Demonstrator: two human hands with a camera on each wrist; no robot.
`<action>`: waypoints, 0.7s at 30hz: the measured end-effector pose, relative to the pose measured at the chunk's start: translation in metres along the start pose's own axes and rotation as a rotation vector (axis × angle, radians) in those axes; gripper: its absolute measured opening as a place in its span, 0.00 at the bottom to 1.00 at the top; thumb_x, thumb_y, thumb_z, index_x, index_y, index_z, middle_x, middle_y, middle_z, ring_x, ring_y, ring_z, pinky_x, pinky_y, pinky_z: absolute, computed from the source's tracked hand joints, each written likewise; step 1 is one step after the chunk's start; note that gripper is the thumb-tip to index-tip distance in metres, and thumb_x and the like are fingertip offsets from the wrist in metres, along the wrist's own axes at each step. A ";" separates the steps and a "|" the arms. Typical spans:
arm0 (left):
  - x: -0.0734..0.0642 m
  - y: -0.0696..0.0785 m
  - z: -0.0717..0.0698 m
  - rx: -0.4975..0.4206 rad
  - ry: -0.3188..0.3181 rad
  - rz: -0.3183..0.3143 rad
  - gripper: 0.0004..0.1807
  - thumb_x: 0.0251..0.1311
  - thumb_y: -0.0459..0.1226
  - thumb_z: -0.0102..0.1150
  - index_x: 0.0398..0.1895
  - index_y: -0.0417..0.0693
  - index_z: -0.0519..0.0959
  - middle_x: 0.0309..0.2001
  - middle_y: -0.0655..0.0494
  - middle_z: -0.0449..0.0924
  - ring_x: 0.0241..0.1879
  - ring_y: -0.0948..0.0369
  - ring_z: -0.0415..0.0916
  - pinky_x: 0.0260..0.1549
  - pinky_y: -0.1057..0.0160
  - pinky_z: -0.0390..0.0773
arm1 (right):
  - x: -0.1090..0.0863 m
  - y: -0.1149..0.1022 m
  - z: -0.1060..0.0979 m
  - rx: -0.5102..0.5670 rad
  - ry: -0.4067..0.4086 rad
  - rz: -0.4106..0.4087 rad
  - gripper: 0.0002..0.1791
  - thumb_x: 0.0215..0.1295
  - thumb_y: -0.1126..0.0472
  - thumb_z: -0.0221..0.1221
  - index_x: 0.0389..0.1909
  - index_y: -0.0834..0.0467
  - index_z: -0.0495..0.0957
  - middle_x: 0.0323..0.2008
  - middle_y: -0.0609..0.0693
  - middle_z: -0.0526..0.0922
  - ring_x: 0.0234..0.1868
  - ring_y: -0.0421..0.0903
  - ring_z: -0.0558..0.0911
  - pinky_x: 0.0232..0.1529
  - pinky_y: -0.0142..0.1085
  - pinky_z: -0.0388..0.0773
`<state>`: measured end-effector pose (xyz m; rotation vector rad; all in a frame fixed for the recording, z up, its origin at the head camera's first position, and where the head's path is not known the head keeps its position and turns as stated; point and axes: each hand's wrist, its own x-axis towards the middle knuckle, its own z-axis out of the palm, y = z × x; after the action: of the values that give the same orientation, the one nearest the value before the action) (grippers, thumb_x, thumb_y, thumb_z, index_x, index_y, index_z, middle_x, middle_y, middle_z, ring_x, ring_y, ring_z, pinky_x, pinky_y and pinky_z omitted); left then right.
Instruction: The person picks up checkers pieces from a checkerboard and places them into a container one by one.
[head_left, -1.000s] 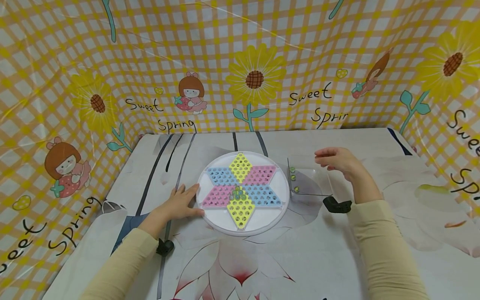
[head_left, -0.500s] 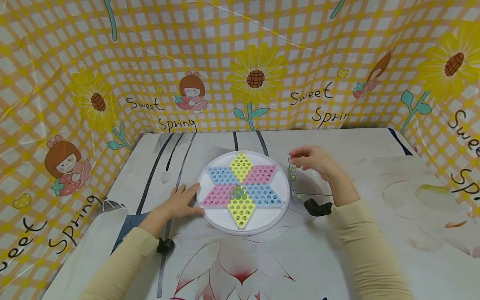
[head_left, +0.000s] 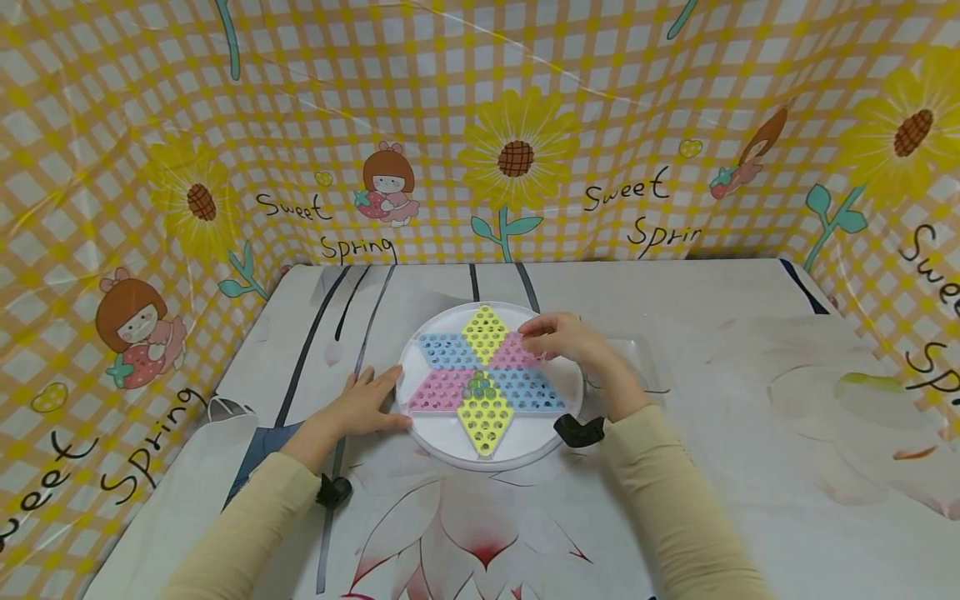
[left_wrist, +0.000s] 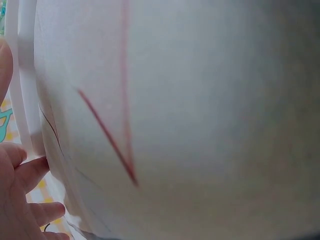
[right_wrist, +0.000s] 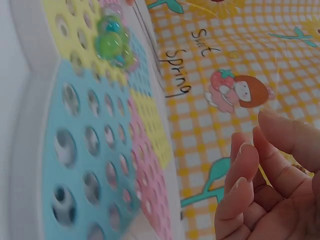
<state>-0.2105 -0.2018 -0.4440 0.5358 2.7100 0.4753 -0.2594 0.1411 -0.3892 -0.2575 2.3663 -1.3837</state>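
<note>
A round white Chinese checkers board [head_left: 435, 429] lies on the table, its star coloured yellow, pink and blue. Several green and bluish marbles [head_left: 480, 386] cluster just below the star's centre. My left hand [head_left: 366, 406] rests at the board's left rim with fingers spread; the left wrist view catches its fingers [left_wrist: 32, 172] beside the white edge. Over the upper right pink section is my right hand [head_left: 566, 337], fingers bent and thumb and index tips close together. In the right wrist view this hand [right_wrist: 275, 185] shows no marble, but I cannot tell whether its fingertips hide one.
Right of the board stands a clear plastic box [head_left: 641, 343], partly covered by my right hand and forearm. A face mask [head_left: 228, 408] and a dark blue item [head_left: 258, 454] lie at the left. A checkered sunflower cloth [head_left: 442, 125] hangs around the table's back and sides.
My right hand has swung left, from the box's right side across it to above the board's pink section. My left hand stays at the rim, and the marble cluster looks the same.
</note>
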 end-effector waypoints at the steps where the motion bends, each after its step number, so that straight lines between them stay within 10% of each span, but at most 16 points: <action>1: 0.000 0.000 0.000 0.001 0.002 0.005 0.53 0.50 0.59 0.58 0.71 0.40 0.46 0.71 0.44 0.47 0.67 0.35 0.36 0.63 0.36 0.34 | 0.002 0.000 0.004 0.013 -0.002 0.008 0.22 0.60 0.59 0.58 0.54 0.65 0.72 0.46 0.56 0.76 0.38 0.46 0.74 0.40 0.36 0.74; 21: 0.001 -0.002 0.001 -0.006 0.005 -0.001 0.53 0.50 0.59 0.58 0.71 0.40 0.46 0.71 0.44 0.47 0.68 0.35 0.36 0.63 0.37 0.33 | 0.021 0.001 0.053 -0.039 -0.130 0.052 0.16 0.57 0.65 0.60 0.46 0.64 0.77 0.29 0.48 0.78 0.25 0.41 0.69 0.27 0.30 0.68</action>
<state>-0.2120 -0.2026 -0.4457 0.5328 2.7124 0.4856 -0.2570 0.0921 -0.4178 -0.2852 2.2791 -1.2590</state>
